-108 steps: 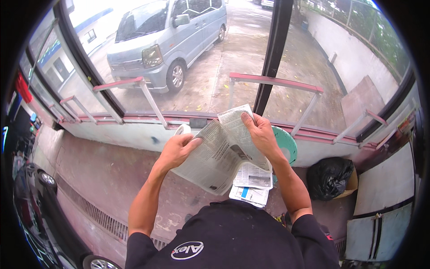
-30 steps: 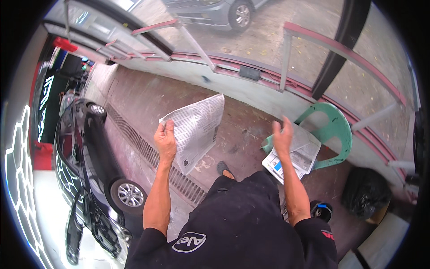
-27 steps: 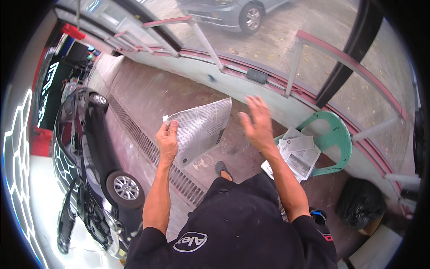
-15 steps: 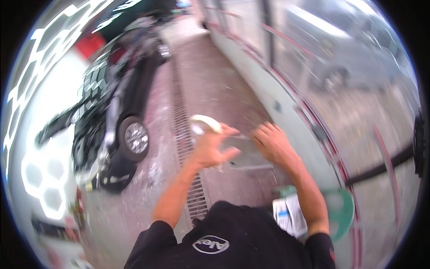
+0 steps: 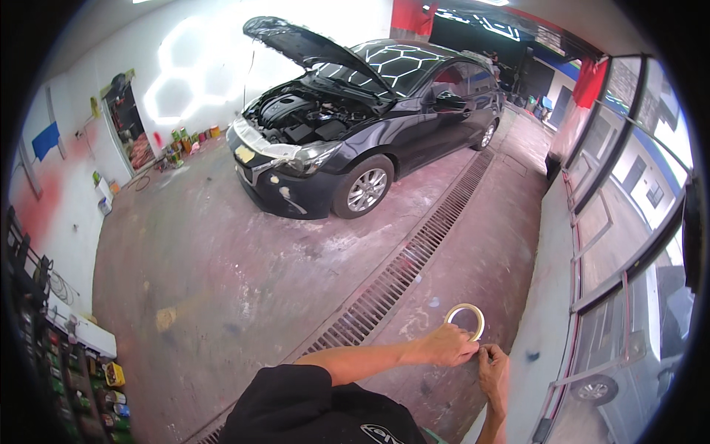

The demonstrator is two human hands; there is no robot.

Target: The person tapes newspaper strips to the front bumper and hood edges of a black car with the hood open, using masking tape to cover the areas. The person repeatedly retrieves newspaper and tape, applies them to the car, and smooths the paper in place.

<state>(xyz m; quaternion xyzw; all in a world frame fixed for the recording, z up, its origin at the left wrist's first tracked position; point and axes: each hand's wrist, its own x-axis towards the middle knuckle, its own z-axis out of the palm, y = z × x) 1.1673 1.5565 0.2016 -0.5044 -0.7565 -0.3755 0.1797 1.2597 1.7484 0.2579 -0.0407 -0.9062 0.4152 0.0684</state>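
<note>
A thin ring-shaped roll of pale masking tape [image 5: 467, 305] stands up from my left hand [image 5: 446, 345], whose fingers are closed on its lower edge. Just right of it my right hand [image 5: 494, 374] is closed in a pinch, fingertips almost touching the left ones. What the right fingertips pinch is too small to make out. Both hands are low and right of centre, above the floor. Ahead and left is a black car [image 5: 414, 144] with its hood [image 5: 310, 48] raised and whitish covering [image 5: 259, 140] along its front edge.
A floor drain grate [image 5: 403, 270] runs diagonally beside the car. Framed windows [image 5: 614, 222] and a low wall [image 5: 529, 333] line the right. Cans [image 5: 177, 140] stand by the left wall; a shelf with bottles and containers [image 5: 89, 385] is at lower left.
My view has swung left, bringing the car into the middle. My hands, apart before with the left fingers spread beside the tape roll, are now together, both closed.
</note>
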